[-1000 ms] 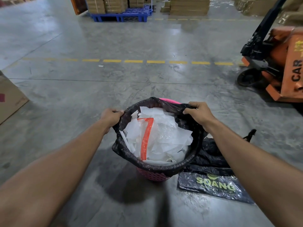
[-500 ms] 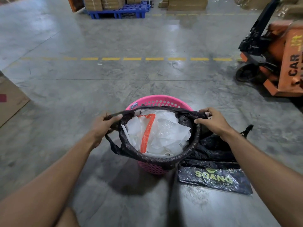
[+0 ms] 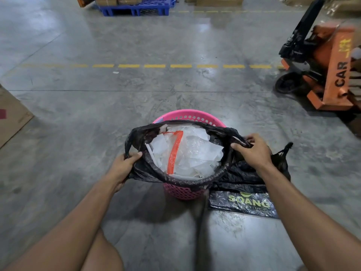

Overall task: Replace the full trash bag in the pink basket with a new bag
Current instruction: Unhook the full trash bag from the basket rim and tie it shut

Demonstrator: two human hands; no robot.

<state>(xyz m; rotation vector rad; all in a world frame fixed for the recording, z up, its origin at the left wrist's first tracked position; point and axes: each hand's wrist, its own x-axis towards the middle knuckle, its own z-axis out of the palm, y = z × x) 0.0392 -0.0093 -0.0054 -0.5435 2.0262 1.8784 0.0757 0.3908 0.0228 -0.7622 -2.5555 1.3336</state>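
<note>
A pink perforated basket (image 3: 187, 115) stands on the concrete floor in front of me. Inside it sits a black trash bag (image 3: 175, 178) stuffed with white paper, clear plastic and an orange strip. The bag's far edge is off the basket's far rim, which shows bare pink. My left hand (image 3: 125, 166) grips the bag's left edge, pulled out beside the basket. My right hand (image 3: 252, 151) pinches the bag's right handle. A fresh black bag (image 3: 248, 175) lies crumpled on the floor right of the basket, partly behind my right forearm.
A black packet printed SOANG (image 3: 244, 203) lies flat at the basket's right foot. An orange pallet jack (image 3: 330, 69) stands at the right. A cardboard box (image 3: 11, 116) is at the left edge, a blue pallet (image 3: 134, 7) with boxes far back.
Both hands have pulled the bag's edges off the basket rim and drawn them nearer to me; the pink far rim, hidden a second ago, is now exposed.
</note>
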